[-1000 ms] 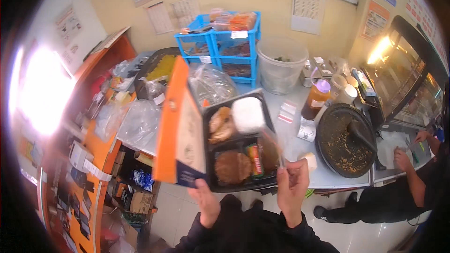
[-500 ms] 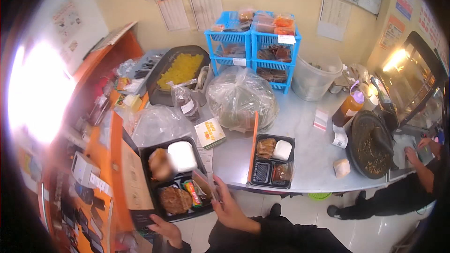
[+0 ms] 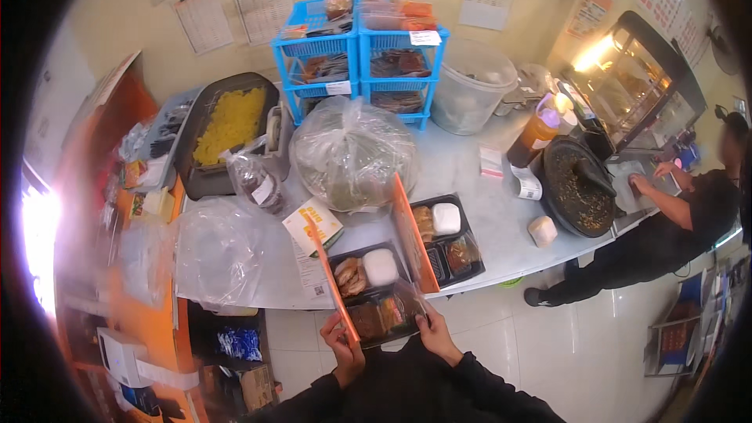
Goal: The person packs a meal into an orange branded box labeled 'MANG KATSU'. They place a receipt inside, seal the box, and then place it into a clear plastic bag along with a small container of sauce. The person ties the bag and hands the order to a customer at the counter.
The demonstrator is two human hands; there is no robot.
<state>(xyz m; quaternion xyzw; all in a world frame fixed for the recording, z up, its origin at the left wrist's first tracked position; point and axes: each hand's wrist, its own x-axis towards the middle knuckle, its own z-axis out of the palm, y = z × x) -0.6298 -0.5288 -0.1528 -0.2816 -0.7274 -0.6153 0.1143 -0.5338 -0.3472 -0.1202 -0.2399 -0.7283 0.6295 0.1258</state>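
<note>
A box (image 3: 374, 291) is being held at the front edge of the counter (image 3: 501, 211), its orange lid (image 3: 334, 286) standing raised on the left; the near end of the lid is being gripped by the left hand (image 3: 343, 348), fingers and thumb closed; the right side of the box is apparently being pinched by the right hand (image 3: 440, 338), though whether the clear sheet (image 3: 409, 298) there is being pinched too cannot be told; the step in hand is being judged as steadying the filled box; a level hold is being called for by the next move, rice (image 3: 381, 266) being carried inside; the near half is overhanging the edge, and whether any weight is being borne by the counter cannot be told; on the right, room is being limited by the second box (image 3: 436, 260), close beside; behind, by the carton (image 3: 312, 225) and the tied bag (image 3: 352, 157); wider gaps are being offered left of the lid and between the second box and the bun (image 3: 542, 230).
</note>
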